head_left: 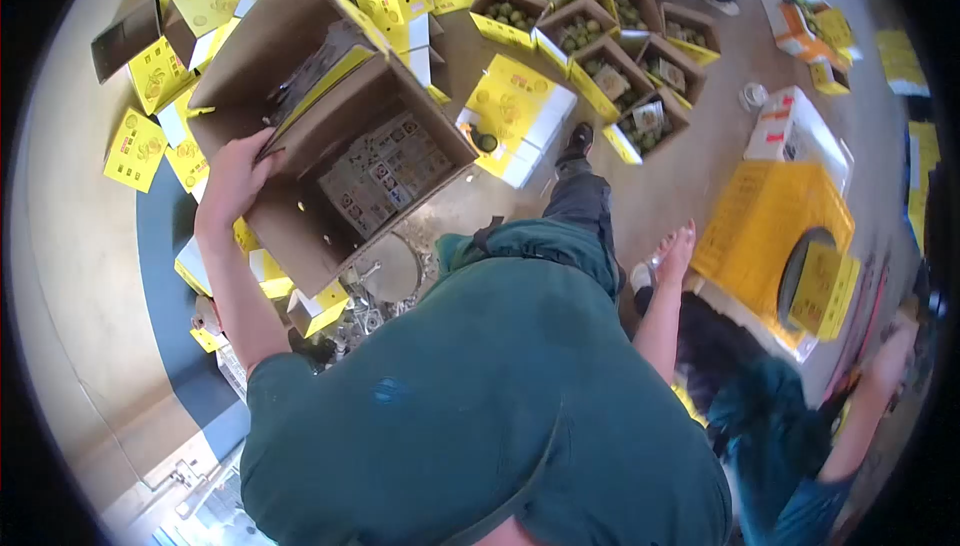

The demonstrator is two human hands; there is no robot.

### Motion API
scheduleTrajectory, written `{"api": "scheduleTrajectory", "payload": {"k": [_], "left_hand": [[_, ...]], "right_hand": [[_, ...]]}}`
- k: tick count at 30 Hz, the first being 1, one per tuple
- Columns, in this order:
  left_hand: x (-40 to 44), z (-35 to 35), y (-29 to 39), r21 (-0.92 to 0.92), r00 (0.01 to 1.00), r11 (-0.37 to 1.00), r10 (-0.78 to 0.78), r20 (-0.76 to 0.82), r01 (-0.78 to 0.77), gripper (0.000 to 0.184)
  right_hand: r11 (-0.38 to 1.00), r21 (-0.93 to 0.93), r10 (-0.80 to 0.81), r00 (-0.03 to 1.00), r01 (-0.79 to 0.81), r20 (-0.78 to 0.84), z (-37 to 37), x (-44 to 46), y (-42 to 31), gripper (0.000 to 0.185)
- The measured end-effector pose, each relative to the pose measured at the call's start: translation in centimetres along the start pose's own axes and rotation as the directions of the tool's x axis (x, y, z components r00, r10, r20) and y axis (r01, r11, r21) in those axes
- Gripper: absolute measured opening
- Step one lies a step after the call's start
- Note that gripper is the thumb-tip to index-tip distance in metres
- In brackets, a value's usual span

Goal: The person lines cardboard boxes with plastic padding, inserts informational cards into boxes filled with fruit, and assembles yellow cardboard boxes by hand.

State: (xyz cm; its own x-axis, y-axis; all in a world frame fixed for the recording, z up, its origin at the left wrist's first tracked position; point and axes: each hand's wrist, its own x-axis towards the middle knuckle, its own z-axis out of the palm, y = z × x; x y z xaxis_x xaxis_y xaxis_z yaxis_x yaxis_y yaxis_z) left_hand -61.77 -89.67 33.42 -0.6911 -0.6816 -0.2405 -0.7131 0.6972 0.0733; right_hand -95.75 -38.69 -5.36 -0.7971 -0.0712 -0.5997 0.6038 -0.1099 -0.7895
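My left hand (237, 181) is closed on the touching walls of two open cardboard boxes, held side by side and tilted in front of me. The nearer cardboard box (310, 231) shows a floor covered with small printed pictures. Behind it, the other cardboard box (250, 56) is partly hidden by the wall between them. My right hand (675, 251) hangs low at my right side, away from the boxes. Its fingers are stretched out, and I see nothing held in them.
Several open boxes of green round fruit (580, 31) stand ahead. Yellow-and-white cartons (150, 71) lie piled at left, and a closed yellow carton (520, 106) is nearer. A yellow crate (770, 226) stands at right. A co-worker (780, 436) is close on my right.
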Motion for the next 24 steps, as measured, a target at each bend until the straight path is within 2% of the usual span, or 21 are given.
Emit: {"api": "scheduleTrajectory", "payload": {"k": [1, 2, 3, 4, 6, 7, 8, 10, 12, 13, 15, 16, 17, 19, 20, 21, 23, 24], "left_hand": [[0.8, -0.3, 0.5, 0.003, 1.000, 1.000, -0.019, -0.006, 0.019, 0.028], [1.6, -0.5, 0.8, -0.165, 0.996, 0.983, -0.090, -0.028, 0.084, 0.027], [2.4, -1.1, 1.0, -0.320, 0.986, 0.937, -0.160, -0.037, 0.140, 0.026], [3.0, -1.4, 1.2, -0.249, 0.982, 0.962, -0.147, -0.120, 0.113, 0.024], [3.0, -2.4, 3.5, -0.193, 0.912, 0.925, -0.364, -0.189, 0.329, 0.022], [2.8, -2.0, 3.7, -0.408, 0.901, 0.886, -0.345, -0.264, 0.220, 0.021], [2.3, -1.9, 3.7, -0.443, 0.865, 0.846, -0.435, -0.251, 0.297, 0.021], [1.4, -1.5, 4.0, -0.530, 0.736, 0.735, -0.620, -0.272, 0.423, 0.024], [0.3, -0.6, 2.8, -0.299, 0.660, 0.727, -0.686, -0.306, 0.618, 0.028], [-0.6, 0.6, 2.3, -0.368, 0.670, 0.790, -0.612, -0.421, 0.490, 0.029], [1.2, -0.3, 3.1, -0.543, 0.562, 0.605, -0.782, -0.269, 0.582, 0.028], [2.6, -2.0, 3.7, -0.447, 0.557, 0.567, -0.813, -0.170, 0.692, 0.027], [4.4, -2.6, 4.7, -0.452, 0.551, 0.564, -0.816, -0.175, 0.691, 0.027], [8.3, -3.9, 6.1, -0.588, 0.674, 0.719, -0.644, -0.363, 0.370, 0.026], [9.5, -4.9, 6.1, -0.460, 0.711, 0.797, -0.579, -0.398, 0.392, 0.025], [11.1, -6.0, 6.0, -0.456, 0.712, 0.802, -0.573, -0.406, 0.386, 0.025], [15.1, -7.8, 5.2, -0.290, 0.768, 0.826, -0.559, -0.311, 0.483, 0.025], [17.5, -8.3, 4.4, -0.209, 0.794, 0.851, -0.525, -0.307, 0.482, 0.026]], "right_hand": [[1.000, 0.004, 0.006, 0.998, -0.006, -0.065, -0.6, 3.7, 0.7, 0.037], [1.000, 0.005, 0.012, 0.992, -0.011, -0.124, -0.6, 8.0, 0.9, 0.037], [0.989, 0.075, 0.143, 0.957, -0.128, -0.252, 0.1, 11.7, 0.4, 0.030], [0.986, 0.075, 0.165, 0.957, -0.151, -0.240, 0.8, 14.5, 0.3, 0.030], [0.950, 0.149, 0.310, 0.894, -0.275, -0.323, 3.6, 19.4, -0.1, 0.020], [0.951, 0.140, 0.306, 0.910, -0.277, -0.281, 6.0, 21.7, -0.8, 0.016], [0.950, 0.123, 0.309, 0.920, -0.287, -0.241, 8.2, 23.3, -1.3, 0.015], [0.786, 0.351, 0.540, 0.841, -0.509, 0.011, 13.6, 27.4, -2.6, 0.015], [0.762, 0.234, 0.564, 0.796, -0.604, 0.219, 19.4, 29.8, -3.0, 0.017], [0.839, 0.132, 0.505, 0.846, -0.527, 0.169, 21.9, 29.6, -2.9, 0.016], [0.872, 0.119, 0.455, 0.875, -0.476, 0.164, 27.2, 28.9, -3.0, 0.016], [0.817, 0.109, 0.514, 0.801, -0.566, 0.306, 28.0, 28.9, -2.7, 0.013], [0.755, 0.089, 0.550, 0.702, -0.649, 0.452, 29.6, 29.2, -2.5, 0.011], [0.778, -0.038, 0.618, 0.753, -0.627, 0.224, 33.0, 28.3, -2.6, 0.013], [0.761, -0.052, 0.636, 0.726, -0.647, 0.261, 33.6, 27.9, -2.2, 0.015], [0.744, -0.066, 0.652, 0.700, -0.665, 0.293, 34.0, 28.7, -1.2, 0.017], [0.763, -0.312, 0.645, 0.702, -0.566, 0.303, 36.1, 28.6, -1.4, 0.019], [0.748, -0.439, 0.643, 0.706, -0.498, 0.296, 36.8, 29.0, -0.4, 0.020]]}}
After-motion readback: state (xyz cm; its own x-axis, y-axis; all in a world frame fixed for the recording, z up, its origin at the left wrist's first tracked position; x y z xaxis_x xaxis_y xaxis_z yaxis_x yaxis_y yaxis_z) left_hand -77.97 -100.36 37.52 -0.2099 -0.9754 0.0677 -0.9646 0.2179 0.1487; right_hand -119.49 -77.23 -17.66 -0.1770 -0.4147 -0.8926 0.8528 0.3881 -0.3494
